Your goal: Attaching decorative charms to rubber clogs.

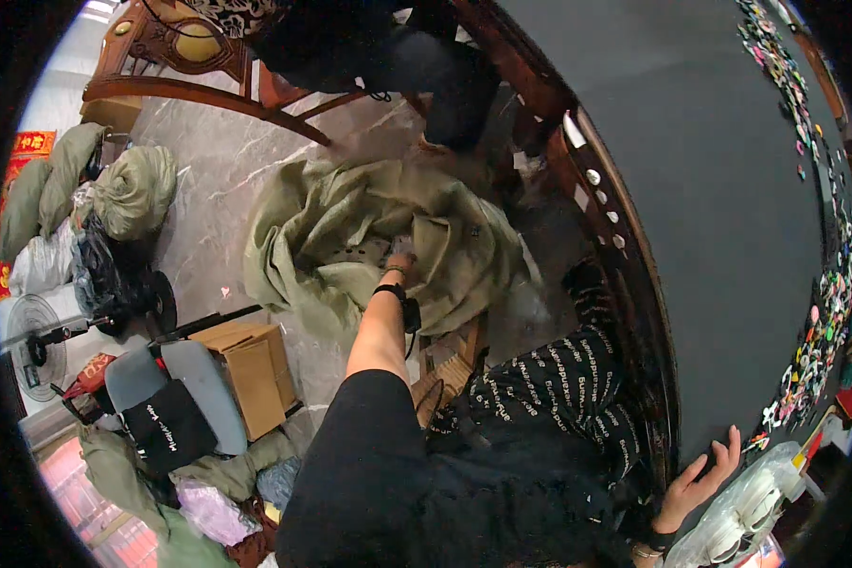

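right hand flat at black table edge, left hand in olive sack

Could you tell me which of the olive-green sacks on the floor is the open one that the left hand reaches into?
The big crumpled sack mid-floor; left hand is inside. The others by the wall are stuffed full.

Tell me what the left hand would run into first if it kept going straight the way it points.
The left hand points down into the open mouth of the big olive-green sack on the floor. Going on, it would most likely meet the sack's inner cloth or whatever lies inside; the contents are too dark to make out.
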A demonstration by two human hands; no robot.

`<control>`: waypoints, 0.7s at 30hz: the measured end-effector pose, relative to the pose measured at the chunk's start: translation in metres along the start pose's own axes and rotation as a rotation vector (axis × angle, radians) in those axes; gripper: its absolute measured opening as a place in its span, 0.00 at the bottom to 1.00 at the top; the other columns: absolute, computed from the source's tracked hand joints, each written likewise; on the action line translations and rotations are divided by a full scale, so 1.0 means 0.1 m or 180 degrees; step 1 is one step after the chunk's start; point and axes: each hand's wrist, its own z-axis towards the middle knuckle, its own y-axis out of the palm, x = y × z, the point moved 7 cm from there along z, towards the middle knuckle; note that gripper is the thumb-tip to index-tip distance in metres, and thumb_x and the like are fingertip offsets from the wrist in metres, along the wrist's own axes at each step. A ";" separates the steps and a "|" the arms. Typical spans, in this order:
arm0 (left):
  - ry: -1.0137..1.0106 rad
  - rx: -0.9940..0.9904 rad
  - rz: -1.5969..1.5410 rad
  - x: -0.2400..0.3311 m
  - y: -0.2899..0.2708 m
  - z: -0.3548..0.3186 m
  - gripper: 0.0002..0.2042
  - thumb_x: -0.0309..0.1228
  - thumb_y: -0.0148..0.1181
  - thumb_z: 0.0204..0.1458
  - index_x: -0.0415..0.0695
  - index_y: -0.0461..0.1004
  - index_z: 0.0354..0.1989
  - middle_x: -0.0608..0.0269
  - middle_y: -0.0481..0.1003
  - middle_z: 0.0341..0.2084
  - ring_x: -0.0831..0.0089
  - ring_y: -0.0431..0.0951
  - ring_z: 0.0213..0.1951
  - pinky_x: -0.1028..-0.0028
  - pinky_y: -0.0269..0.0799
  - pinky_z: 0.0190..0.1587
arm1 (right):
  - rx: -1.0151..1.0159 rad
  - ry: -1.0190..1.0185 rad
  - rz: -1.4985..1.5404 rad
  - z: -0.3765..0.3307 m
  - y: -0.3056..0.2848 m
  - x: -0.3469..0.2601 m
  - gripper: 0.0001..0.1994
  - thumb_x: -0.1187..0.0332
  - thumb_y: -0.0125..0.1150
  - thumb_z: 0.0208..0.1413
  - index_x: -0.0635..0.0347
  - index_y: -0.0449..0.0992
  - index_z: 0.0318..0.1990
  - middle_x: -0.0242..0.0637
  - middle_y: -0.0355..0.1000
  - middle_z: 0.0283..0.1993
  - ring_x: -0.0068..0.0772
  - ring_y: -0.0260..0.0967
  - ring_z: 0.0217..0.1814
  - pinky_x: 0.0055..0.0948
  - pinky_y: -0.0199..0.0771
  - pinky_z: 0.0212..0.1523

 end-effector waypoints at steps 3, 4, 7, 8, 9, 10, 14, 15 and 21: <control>0.0844 -0.1023 0.0808 0.29 0.85 -0.22 0.15 0.33 0.57 0.53 0.48 0.80 0.48 0.53 0.78 0.47 0.51 0.77 0.51 0.57 0.73 0.53 | 0.0161 -0.0078 0.0007 0.01 -0.02 0.02 0.10 0.70 0.44 0.65 0.65 0.65 0.49 0.54 0.62 0.66 0.56 0.59 0.67 0.48 0.56 0.67; 0.1149 -0.1220 0.0862 0.46 1.12 -0.36 0.15 0.33 0.57 0.53 0.48 0.80 0.49 0.53 0.78 0.48 0.51 0.77 0.51 0.57 0.73 0.53 | 0.0212 -0.0103 0.0015 0.01 -0.02 0.02 0.10 0.70 0.44 0.65 0.65 0.65 0.49 0.54 0.62 0.66 0.56 0.59 0.67 0.48 0.55 0.68; 0.1982 -0.1559 0.0822 1.07 1.73 -0.78 0.16 0.35 0.58 0.53 0.48 0.80 0.49 0.53 0.78 0.48 0.51 0.76 0.52 0.57 0.73 0.54 | 0.0237 -0.0057 0.0056 0.02 -0.03 0.00 0.11 0.69 0.43 0.65 0.65 0.64 0.50 0.55 0.62 0.65 0.56 0.59 0.67 0.49 0.55 0.68; 0.2201 -0.1581 0.0814 1.24 1.81 -0.83 0.16 0.35 0.58 0.53 0.48 0.80 0.50 0.53 0.78 0.48 0.51 0.76 0.52 0.57 0.73 0.54 | 0.0239 0.0020 0.0090 0.02 -0.04 0.01 0.11 0.68 0.43 0.66 0.65 0.64 0.50 0.55 0.62 0.65 0.56 0.59 0.67 0.49 0.55 0.68; 0.2340 -0.1580 0.0834 1.37 1.82 -0.82 0.17 0.36 0.58 0.52 0.48 0.79 0.50 0.53 0.78 0.49 0.51 0.76 0.52 0.57 0.72 0.54 | 0.0219 0.0017 0.0079 0.03 -0.03 -0.01 0.11 0.68 0.43 0.66 0.65 0.64 0.50 0.55 0.62 0.65 0.56 0.59 0.67 0.49 0.55 0.68; 0.2442 -0.1543 0.0880 1.46 1.81 -0.79 0.17 0.36 0.58 0.52 0.48 0.79 0.50 0.53 0.78 0.49 0.51 0.76 0.53 0.57 0.72 0.54 | 0.0197 0.0029 0.0041 0.03 -0.04 -0.02 0.11 0.68 0.43 0.66 0.65 0.64 0.50 0.55 0.62 0.65 0.56 0.59 0.67 0.49 0.55 0.68; 0.2712 -0.1374 0.1090 1.67 1.62 -0.57 0.18 0.38 0.59 0.52 0.47 0.79 0.51 0.53 0.78 0.50 0.51 0.75 0.53 0.57 0.72 0.55 | 0.0191 0.0123 0.0058 0.00 -0.04 0.01 0.11 0.68 0.43 0.66 0.64 0.63 0.49 0.55 0.62 0.66 0.56 0.59 0.67 0.49 0.54 0.69; 0.2778 -0.1342 0.1119 1.70 1.59 -0.53 0.19 0.39 0.59 0.52 0.47 0.79 0.51 0.53 0.78 0.50 0.51 0.75 0.54 0.57 0.72 0.55 | 0.0185 0.0153 0.0048 0.00 -0.04 0.04 0.11 0.68 0.43 0.66 0.64 0.63 0.49 0.55 0.62 0.66 0.56 0.59 0.67 0.49 0.54 0.69; 0.3867 -0.0681 0.1599 1.78 1.21 -0.34 0.21 0.42 0.60 0.52 0.47 0.78 0.52 0.53 0.77 0.51 0.51 0.75 0.55 0.57 0.71 0.56 | 0.0106 0.0056 -0.0076 -0.04 -0.02 0.09 0.11 0.67 0.41 0.66 0.63 0.63 0.49 0.55 0.61 0.66 0.57 0.59 0.67 0.51 0.54 0.69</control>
